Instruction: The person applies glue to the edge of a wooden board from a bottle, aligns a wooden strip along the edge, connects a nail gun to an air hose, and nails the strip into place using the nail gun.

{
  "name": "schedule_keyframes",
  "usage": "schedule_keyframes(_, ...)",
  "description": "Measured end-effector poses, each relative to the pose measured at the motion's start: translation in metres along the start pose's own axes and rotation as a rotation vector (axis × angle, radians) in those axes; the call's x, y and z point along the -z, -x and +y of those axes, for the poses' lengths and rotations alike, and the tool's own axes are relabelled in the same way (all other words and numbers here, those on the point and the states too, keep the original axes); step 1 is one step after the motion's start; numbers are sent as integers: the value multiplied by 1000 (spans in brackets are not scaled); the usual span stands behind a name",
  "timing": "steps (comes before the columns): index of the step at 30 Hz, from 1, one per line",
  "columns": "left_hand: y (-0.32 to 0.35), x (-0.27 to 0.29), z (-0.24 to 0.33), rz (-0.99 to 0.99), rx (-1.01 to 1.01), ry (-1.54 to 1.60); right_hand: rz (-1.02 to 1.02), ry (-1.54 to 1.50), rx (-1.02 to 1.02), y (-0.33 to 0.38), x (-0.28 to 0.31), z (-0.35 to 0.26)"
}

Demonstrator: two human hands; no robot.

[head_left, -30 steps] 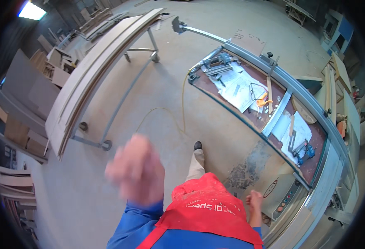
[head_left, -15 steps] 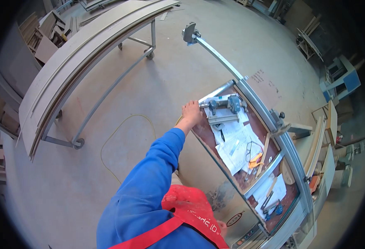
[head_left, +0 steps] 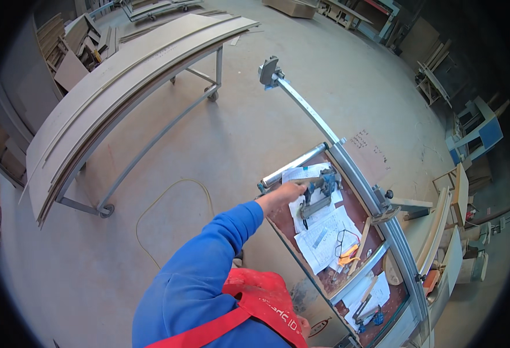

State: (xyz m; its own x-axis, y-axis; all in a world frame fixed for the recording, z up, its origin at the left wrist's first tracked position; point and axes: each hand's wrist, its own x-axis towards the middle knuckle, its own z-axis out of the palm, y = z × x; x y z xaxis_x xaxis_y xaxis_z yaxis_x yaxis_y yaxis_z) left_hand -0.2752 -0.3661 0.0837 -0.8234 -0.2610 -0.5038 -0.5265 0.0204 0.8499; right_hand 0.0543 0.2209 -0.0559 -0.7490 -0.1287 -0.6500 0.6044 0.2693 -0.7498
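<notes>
One hand [head_left: 288,192] is closing its fingers round the nail gun [head_left: 319,191] handle; looking heavy, rigid metal

Paper sheets [head_left: 324,235]: white, rectangular, printed, several overlapping on brown desk [head_left: 377,214] top, mid area.
More white sheets [head_left: 375,290]: same desk, nearer end, by blue clamp.
Board w/ handwriting [head_left: 366,152]: pale, flat on floor beside desk rail.
No pkgs, no screens visible.
</notes>
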Motion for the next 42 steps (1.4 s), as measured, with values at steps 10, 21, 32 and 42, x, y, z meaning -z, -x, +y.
schedule_keyframes(10, 118, -63, 5, 4, -146, 27, 28, -516, 250, -32, -84, -292)
schedule_keyframes(21, 265, -127, -6, -240, -534, -495, -115, -978, -119, -77, -71, -349)
schedule_keyframes(32, 330, -166, -10, 91, -834, -545, -151, -1005, 63, -42, -55, -353)
schedule_keyframes(42, 360, -163, -68, 159, -647, -440, -17, -1122, 120, -12, -86, -356)
